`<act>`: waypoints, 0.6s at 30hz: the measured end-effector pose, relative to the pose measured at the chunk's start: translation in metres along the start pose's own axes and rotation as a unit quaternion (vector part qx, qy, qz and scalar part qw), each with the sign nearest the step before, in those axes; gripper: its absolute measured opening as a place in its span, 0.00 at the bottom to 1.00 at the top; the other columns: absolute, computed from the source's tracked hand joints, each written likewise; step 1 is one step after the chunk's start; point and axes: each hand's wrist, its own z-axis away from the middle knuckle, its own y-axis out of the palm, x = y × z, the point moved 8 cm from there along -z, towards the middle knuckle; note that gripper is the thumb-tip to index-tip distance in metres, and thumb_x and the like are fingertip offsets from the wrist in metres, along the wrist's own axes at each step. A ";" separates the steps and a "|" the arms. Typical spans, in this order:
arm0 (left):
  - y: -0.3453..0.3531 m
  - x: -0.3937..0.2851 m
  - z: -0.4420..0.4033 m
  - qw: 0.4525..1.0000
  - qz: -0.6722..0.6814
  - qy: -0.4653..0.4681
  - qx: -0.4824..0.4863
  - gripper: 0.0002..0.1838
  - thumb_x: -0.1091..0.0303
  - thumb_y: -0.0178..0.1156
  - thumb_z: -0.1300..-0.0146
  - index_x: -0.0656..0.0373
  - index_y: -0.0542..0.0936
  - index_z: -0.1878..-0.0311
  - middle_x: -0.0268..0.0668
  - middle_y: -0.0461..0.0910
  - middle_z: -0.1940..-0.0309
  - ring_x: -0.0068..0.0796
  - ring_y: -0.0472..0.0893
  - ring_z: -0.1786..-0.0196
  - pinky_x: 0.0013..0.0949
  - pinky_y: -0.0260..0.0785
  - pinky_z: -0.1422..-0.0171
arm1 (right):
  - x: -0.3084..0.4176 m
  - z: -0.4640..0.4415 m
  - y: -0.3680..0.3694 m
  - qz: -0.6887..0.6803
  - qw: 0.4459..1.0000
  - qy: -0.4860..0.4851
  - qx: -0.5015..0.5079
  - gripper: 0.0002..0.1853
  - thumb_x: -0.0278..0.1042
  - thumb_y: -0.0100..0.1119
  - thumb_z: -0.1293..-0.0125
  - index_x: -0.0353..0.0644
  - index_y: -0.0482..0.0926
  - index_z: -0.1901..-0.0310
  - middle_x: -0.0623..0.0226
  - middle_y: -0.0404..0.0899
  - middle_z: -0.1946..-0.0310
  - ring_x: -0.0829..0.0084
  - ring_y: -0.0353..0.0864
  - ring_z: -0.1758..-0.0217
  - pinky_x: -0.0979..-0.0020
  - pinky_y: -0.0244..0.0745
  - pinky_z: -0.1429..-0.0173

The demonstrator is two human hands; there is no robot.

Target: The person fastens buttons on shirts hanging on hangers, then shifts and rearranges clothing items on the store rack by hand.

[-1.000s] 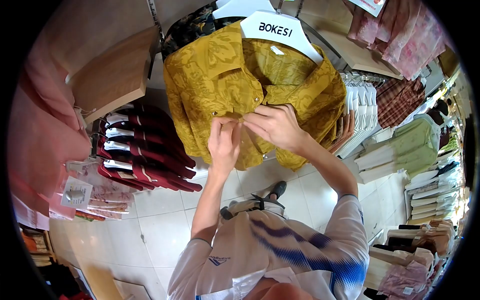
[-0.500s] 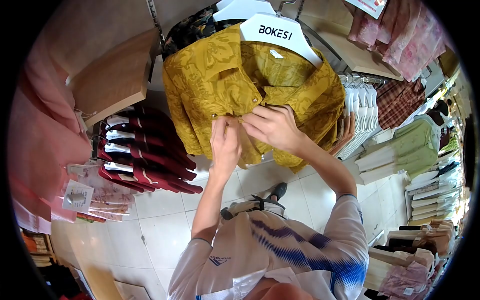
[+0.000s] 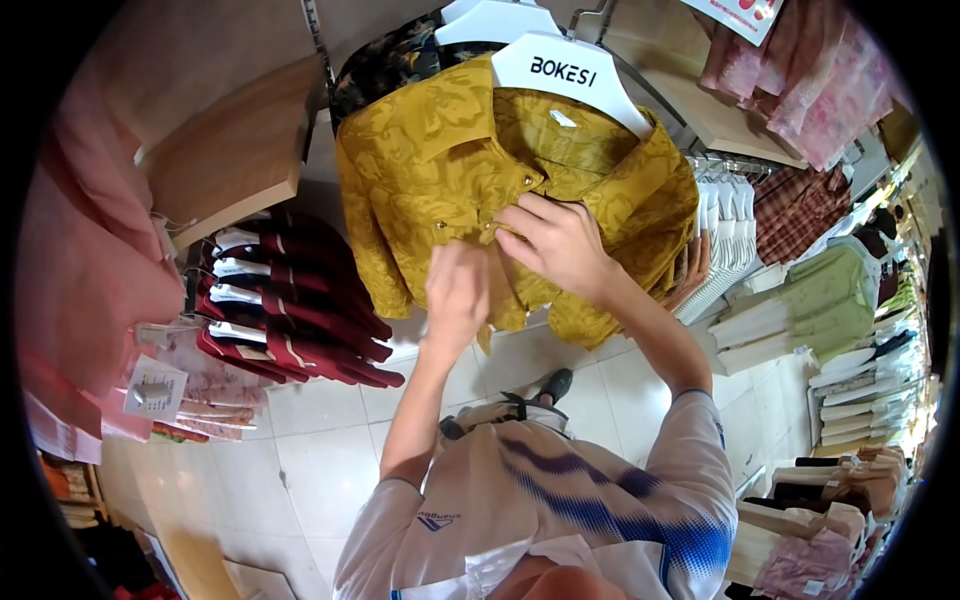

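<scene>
Pale floor tiles are spreading toward seven o'clock while, at twelve, a mustard jacket is hanging neck-open, seemingly fastened only in part, the right hand pinching its front and the left hand curling nearby, grip unclear.

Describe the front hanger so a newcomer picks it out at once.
Find the large mustard-yellow patterned shirt in the upper middle of the view. The broad white hanger sits in its open collar. Unlike the rear hanger, it shows black BOKESI lettering.
</scene>
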 end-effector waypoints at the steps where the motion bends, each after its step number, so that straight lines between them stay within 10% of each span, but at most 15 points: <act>1: -0.003 0.009 0.000 0.997 0.019 -0.075 0.002 0.12 0.79 0.64 0.44 0.66 0.75 0.57 0.47 0.73 0.63 0.50 0.74 0.63 0.44 0.67 0.57 | -0.001 0.001 -0.001 0.000 1.000 0.000 0.001 0.06 0.35 0.64 0.39 0.43 0.80 0.64 0.65 0.75 0.70 0.60 0.79 0.73 0.63 0.76 0.70; 18: 0.025 0.056 0.047 0.964 0.143 -0.186 0.129 0.05 0.77 0.56 0.34 0.67 0.75 0.58 0.45 0.75 0.60 0.42 0.78 0.62 0.36 0.70 0.58 | -0.005 0.019 0.017 -0.003 0.997 -0.009 0.077 0.12 0.30 0.62 0.40 0.48 0.81 0.54 0.68 0.76 0.63 0.63 0.82 0.69 0.66 0.78 0.68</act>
